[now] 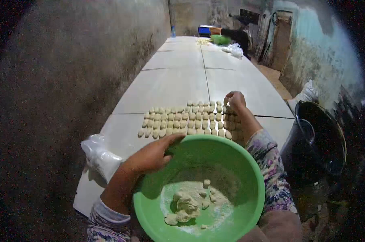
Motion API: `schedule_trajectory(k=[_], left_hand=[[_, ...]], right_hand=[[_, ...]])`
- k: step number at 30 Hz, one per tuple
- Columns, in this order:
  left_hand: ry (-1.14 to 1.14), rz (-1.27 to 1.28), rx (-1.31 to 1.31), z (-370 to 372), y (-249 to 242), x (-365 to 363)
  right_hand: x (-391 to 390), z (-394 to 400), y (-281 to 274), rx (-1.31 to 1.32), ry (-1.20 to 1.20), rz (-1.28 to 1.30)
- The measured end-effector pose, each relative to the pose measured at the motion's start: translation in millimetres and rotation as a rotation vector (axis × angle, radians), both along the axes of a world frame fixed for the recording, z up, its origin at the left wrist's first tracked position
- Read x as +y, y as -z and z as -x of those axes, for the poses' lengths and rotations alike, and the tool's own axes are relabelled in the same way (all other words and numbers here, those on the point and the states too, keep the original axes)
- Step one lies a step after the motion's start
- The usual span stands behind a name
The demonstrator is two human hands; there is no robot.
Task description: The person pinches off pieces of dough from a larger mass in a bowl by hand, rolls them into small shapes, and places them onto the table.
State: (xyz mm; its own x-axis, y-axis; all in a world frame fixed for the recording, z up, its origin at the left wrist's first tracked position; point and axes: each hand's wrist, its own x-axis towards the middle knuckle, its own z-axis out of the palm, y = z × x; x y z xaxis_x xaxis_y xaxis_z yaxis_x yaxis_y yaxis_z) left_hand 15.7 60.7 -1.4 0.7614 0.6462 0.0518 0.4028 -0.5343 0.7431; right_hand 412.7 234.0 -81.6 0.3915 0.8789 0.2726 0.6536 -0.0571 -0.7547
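My left hand [152,155] grips the near-left rim of a green plastic bowl [239,169], thumb inside. At the bowl's bottom lie lumps of pale dough [187,205] in flour. My right hand [235,100] reaches out over the white tiled table [170,80], fingers pinched together at the far right end of the rows of small dough pieces [182,119]. Whether a piece is between the fingers is not visible.
A crumpled plastic bag [98,156] lies at the table's left edge. A dark pot [323,137] stands to the right on the floor. Far down the table are another green bowl [220,39], a white bag [234,50] and a person in dark clothing [239,37].
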Motion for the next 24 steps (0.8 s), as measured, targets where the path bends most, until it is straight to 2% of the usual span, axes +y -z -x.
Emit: schedule_trajectory(k=[2,5,6,8,9,10,12,13,15,18,19,20,22,23,24], left_hand=[[-0.021,0.019,0.034,0.0,1.2,3.6],[-0.033,-0.038,0.029,-0.5,5.4,5.2],[-0.039,-0.055,0.032,-0.1,5.3,5.2],[-0.019,-0.023,0.012,0.2,2.5,4.1],[-0.011,-0.034,0.019,-0.4,1.9,4.1],[-0.003,-0.045,0.027,-1.1,1.6,3.7],[-0.012,-0.082,-0.008,-2.2,6.1,3.1],[-0.009,-0.090,0.002,-2.2,2.7,1.4],[-0.007,-0.096,0.009,-1.3,2.6,2.1],[-0.012,-0.117,0.026,-1.9,7.4,5.0],[-0.010,-0.067,0.007,-2.0,5.1,3.6],[-0.006,-0.018,-0.011,-2.0,2.9,3.4],[-0.012,-0.093,0.042,-1.9,4.2,5.4],[-0.015,-0.102,0.028,-1.6,8.8,6.9],[-0.017,-0.109,0.015,-0.9,10.6,6.7]], right_hand=[[11.0,-4.4,13.7,0.104,-0.027,0.112],[8.7,-1.9,19.1,-0.400,-0.005,0.021],[5.9,0.4,20.7,-0.399,-0.007,0.026],[0.2,1.6,18.7,-0.620,0.148,-0.252],[0.7,5.7,5.1,-0.447,0.130,-0.010],[1.0,3.3,7.1,-0.499,0.063,-0.038],[2.9,11.1,-0.6,-0.366,0.135,0.207],[-0.2,14.1,-1.8,-0.365,0.133,0.206],[-7.6,18.8,-3.4,-0.557,0.000,0.193],[-12.3,13.0,-11.5,-0.507,-0.055,0.248],[-9.3,8.5,-1.2,-0.474,-0.020,0.112],[-7.4,2.4,0.6,-0.472,-0.020,0.113],[-6.7,-6.1,-2.9,-0.494,-0.109,0.034],[-6.8,-5.7,-1.2,-0.097,-0.131,-0.060],[-5.9,-5.6,-4.7,-0.076,-0.184,-0.089]])
